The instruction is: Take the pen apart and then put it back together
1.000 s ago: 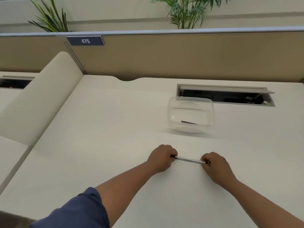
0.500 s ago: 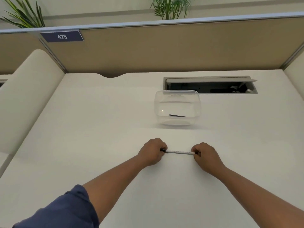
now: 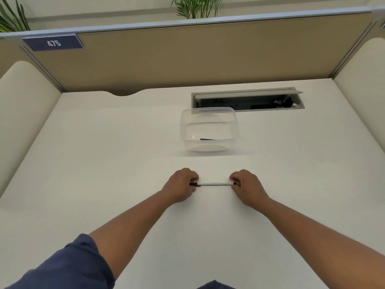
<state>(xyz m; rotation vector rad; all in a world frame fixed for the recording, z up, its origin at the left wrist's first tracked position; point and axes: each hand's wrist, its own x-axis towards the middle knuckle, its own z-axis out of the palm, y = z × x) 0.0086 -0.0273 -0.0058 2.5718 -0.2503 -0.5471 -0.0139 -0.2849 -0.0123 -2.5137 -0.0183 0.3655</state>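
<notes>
At the near middle of the table [image 3: 104, 163], low over its pale top, the pen [image 3: 215, 183] is held level between two hands. Notes, left to right.

Far left: number plate "475" [image 3: 53, 43] on the tan partition [image 3: 187, 57]. Blue sleeve [image 3: 68, 265] pushed up the left forearm.

Left hand [image 3: 180, 185]: fingers curled round the pen's dark end, knuckles up, heel of the hand on or just above the table; cannot tell which. The dark tip shows just inside the grip.

Pen: white barrel with a line of small print, lying crosswise, both ends buried in the fists. Looks whole, so my guess is the taking-apart is only starting, or the rejoining just finished; cannot say which.

Right hand [image 3: 246, 186]: fingers pinched tight round the other end, a small dark cap or plug showing at the fingertips.

Beyond, slightly right of centre: clear plastic tub [image 3: 208, 130], well apart from the hands, with one thin dark piece [image 3: 207, 139] lying in it, too small to identify. Behind it, the open cable hatch [image 3: 248, 99] in the table.

To do this step well, I judge:
- Keep one hand as the anchor, turn or pull with the other only.
- Pull straight along the barrel, not bent; thin plastic may snap.
- Stay low over the table so a loose spring or refill does not roll away.
- Drop small parts into the tub.
</notes>
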